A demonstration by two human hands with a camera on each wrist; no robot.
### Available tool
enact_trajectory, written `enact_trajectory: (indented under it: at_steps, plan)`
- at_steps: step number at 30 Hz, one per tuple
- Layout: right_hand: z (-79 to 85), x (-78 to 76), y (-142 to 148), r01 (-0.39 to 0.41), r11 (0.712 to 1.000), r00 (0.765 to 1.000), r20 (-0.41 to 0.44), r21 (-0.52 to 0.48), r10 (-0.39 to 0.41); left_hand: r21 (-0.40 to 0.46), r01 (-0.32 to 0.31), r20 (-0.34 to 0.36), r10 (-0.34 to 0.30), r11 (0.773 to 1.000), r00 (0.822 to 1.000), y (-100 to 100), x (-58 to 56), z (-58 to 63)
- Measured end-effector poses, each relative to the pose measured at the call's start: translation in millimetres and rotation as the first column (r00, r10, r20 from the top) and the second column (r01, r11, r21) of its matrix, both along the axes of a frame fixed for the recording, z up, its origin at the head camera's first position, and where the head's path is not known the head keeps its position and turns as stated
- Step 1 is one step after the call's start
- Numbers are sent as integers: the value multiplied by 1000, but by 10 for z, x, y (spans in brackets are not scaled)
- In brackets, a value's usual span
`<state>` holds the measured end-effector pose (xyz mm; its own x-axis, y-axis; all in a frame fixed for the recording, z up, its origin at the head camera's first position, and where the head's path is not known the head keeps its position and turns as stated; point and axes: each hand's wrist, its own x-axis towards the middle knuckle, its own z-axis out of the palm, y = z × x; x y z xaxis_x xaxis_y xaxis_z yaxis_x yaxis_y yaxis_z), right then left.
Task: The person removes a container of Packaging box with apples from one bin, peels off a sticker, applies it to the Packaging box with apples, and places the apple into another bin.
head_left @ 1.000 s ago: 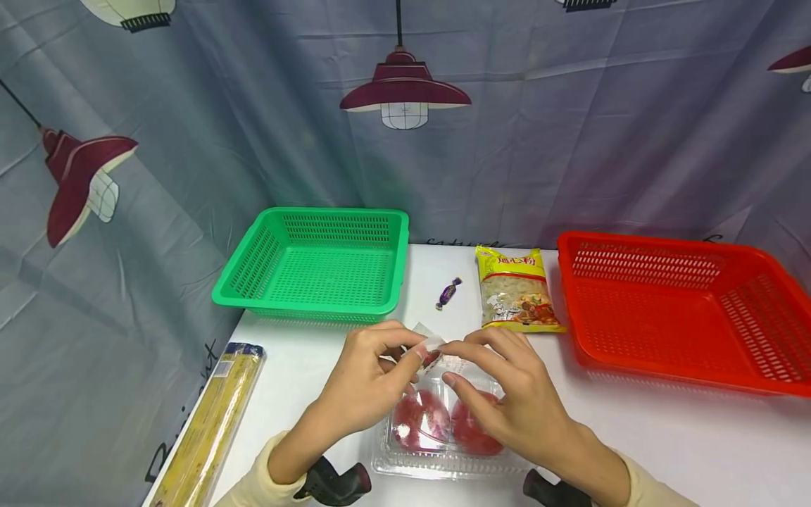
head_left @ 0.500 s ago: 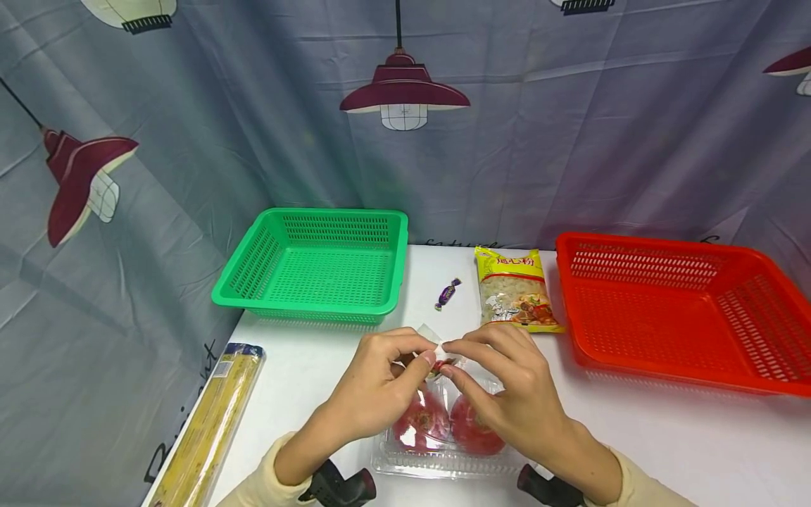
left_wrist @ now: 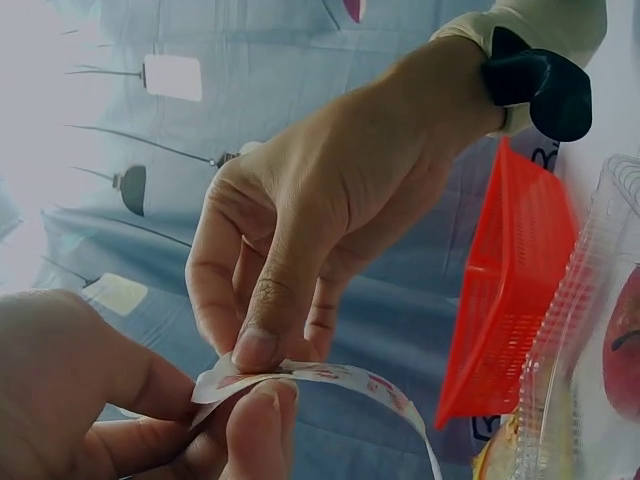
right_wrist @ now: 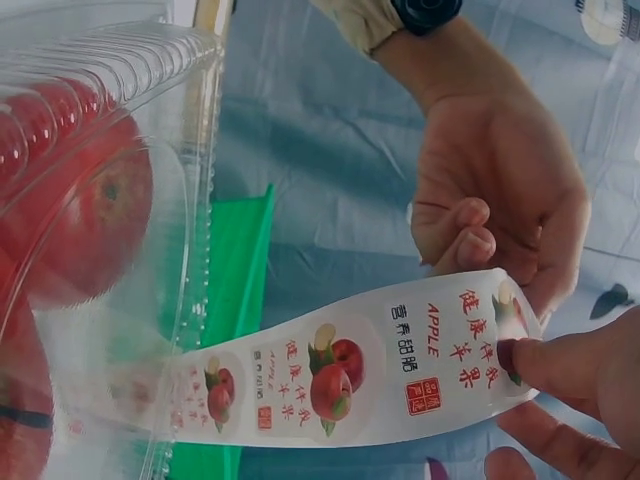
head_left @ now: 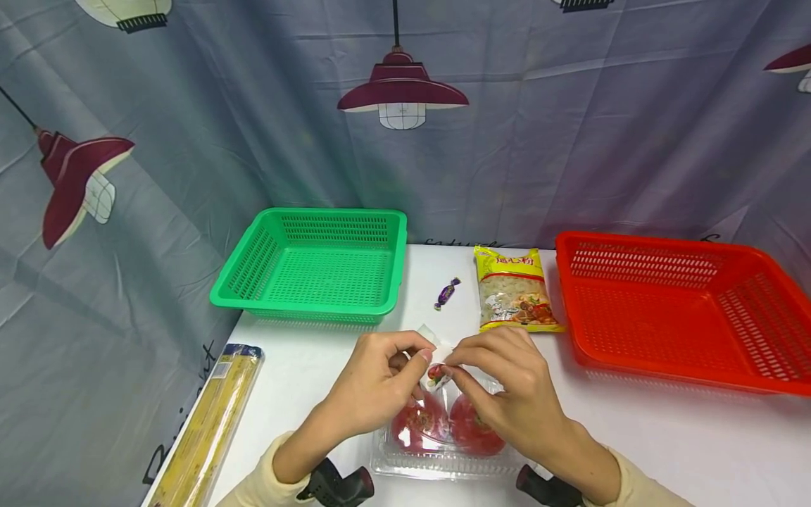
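Observation:
A strip of white labels (right_wrist: 350, 375), printed with red apples and the word APPLE, is pinched between both hands over a clear plastic box (head_left: 437, 468). My left hand (head_left: 376, 384) grips the end of the strip with thumb and fingers. My right hand (head_left: 516, 384) pinches the same end from the other side, at a printed label. In the left wrist view, the label strip (left_wrist: 350, 378) bends away in a curve below the right hand's thumb. Two red apples (head_left: 418, 422) lie inside the box, seen through its lid.
Behind the box lie a purple wrapped candy (head_left: 447, 293) and a yellow bag of pasta (head_left: 516, 289). A green basket (head_left: 310, 306) stands back left and a red basket (head_left: 671, 373) at the right. A long pack of yellow noodles (head_left: 209, 429) lies along the left table edge.
The right hand's thumb and fingers have come in from apart onto the label strip. The strip's end has turned so that its red apple print shows between the hands.

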<state>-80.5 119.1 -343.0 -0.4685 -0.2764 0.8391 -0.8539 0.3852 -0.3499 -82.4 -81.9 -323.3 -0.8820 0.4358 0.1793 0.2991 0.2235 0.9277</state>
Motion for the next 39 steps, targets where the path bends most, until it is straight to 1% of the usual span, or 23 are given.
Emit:
enact_trajectory:
  at_steps: [2,5,8,14,19,24,26,28,32,35,39]
  plan:
    - [-4,0,-1,-4,1000,1000,-3,3,4,-3,9,21,-9,1000,1000,-6,-6,-5]
    - [-9,6,0,-6,1000,1000,9,12,6,-16,11,32,-10,1000,999,-21,-23,-14]
    - [-9,15,0,-4,1000,1000,27,18,4,-35,-11,23,12,999,1000,-43,-51,-30]
    - [17,34,3,-17,1000,999,31,-24,18,-39,-101,10,102,994,995,-97,-115,-78]
    - [56,44,10,-50,995,999,-1,-86,51,-27,-198,25,199,980,980,-175,-155,-120]
    - [41,53,45,-60,993,996,56,-101,66,-8,-274,24,274,962,961,-303,-203,-193]
    - [11,45,63,-59,993,993,94,-98,68,-9,-308,17,308,951,951,-367,-215,-228]
    - [-24,30,79,-63,993,991,113,-98,74,-18,-344,10,344,939,939,-434,-226,-268]
    - [-81,21,114,-61,994,985,156,-88,74,-47,-424,-3,424,904,905,-575,-243,-347]
    - [-113,19,137,-60,995,981,177,-81,74,-79,-487,-13,488,870,873,-695,-255,-412]
    - [-160,12,161,-52,996,978,200,-74,66,-149,-568,-38,569,810,821,-862,-261,-497]
